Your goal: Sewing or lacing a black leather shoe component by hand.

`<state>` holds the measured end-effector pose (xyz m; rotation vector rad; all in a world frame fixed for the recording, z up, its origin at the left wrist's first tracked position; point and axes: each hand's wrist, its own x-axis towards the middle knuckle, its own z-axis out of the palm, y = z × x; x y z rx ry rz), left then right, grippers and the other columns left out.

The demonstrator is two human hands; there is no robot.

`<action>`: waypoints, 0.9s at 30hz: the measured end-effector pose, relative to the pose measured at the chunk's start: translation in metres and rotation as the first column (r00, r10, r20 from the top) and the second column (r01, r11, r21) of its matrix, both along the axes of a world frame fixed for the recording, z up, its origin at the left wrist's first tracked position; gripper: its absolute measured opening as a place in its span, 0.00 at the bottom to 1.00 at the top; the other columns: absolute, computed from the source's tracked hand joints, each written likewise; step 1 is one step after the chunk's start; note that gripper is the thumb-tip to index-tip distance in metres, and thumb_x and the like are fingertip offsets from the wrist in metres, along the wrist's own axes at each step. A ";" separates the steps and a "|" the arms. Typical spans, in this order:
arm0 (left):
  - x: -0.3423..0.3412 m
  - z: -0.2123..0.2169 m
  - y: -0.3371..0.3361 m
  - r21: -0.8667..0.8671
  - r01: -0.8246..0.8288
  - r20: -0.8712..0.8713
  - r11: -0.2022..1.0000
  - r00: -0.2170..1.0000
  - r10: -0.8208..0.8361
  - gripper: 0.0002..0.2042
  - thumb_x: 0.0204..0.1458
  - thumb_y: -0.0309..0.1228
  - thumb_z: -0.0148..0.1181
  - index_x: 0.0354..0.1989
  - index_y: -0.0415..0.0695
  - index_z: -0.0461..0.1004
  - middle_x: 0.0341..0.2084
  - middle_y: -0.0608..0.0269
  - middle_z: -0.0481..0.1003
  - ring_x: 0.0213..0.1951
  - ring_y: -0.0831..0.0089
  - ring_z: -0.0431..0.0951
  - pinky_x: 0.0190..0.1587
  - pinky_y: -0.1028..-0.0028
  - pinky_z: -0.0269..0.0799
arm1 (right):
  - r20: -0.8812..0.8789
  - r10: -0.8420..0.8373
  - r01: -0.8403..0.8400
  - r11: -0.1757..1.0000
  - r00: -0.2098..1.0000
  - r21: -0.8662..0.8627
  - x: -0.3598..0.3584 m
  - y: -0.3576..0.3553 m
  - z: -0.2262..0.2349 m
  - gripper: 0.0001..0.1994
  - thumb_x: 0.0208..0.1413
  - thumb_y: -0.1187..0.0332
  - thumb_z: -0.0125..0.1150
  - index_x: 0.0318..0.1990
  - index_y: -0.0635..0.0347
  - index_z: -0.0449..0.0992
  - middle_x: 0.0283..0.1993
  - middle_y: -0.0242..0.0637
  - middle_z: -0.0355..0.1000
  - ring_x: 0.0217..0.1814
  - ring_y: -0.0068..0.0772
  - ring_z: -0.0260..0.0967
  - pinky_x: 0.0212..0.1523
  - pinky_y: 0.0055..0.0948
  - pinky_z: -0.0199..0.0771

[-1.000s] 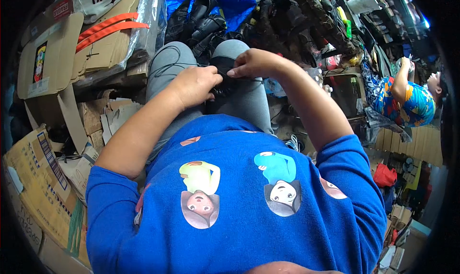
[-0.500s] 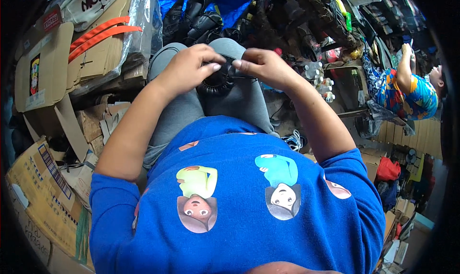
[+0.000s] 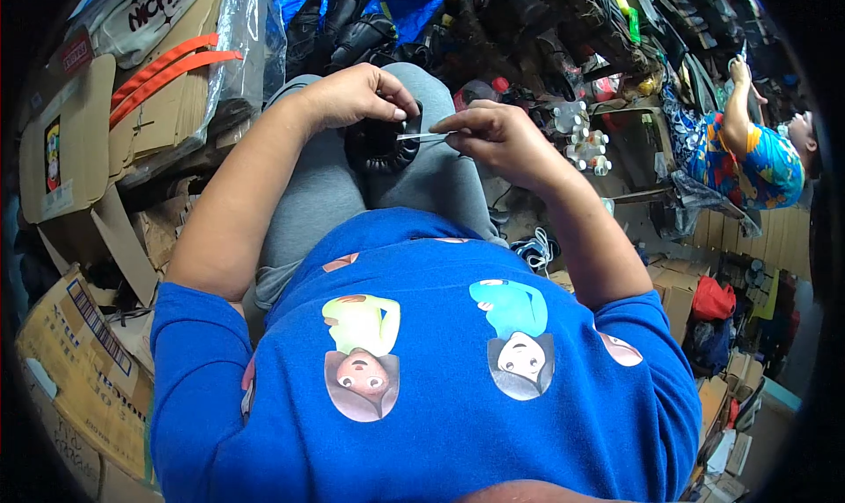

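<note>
Between hands, needle (image 3: 421, 136) seemingly crosswise

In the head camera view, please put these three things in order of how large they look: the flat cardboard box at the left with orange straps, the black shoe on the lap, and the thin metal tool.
1. Cardboard box, largest.
2. Black shoe, held by the left hand.
3. Thin metal tool, pinched in the right hand, smallest.

The shoe is partly covered, so only its visible part is ranked.

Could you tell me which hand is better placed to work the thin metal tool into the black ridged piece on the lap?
Probably the right hand: it pinches the thin metal tool, while the left hand steadies the black ridged piece.
</note>
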<state>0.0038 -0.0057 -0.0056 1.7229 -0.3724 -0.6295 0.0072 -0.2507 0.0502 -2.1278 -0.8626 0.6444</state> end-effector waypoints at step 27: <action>-0.005 -0.002 0.006 -0.015 0.031 -0.116 0.999 0.993 -0.033 0.18 0.42 0.22 0.54 0.45 0.41 0.78 0.41 0.59 0.75 0.47 0.71 0.72 0.54 0.74 0.63 | 0.363 0.059 -0.015 0.992 0.930 -0.125 -0.012 0.019 -0.009 0.10 0.46 0.73 0.56 0.36 0.57 0.79 0.31 0.46 0.75 0.34 0.45 0.74 0.38 0.36 0.74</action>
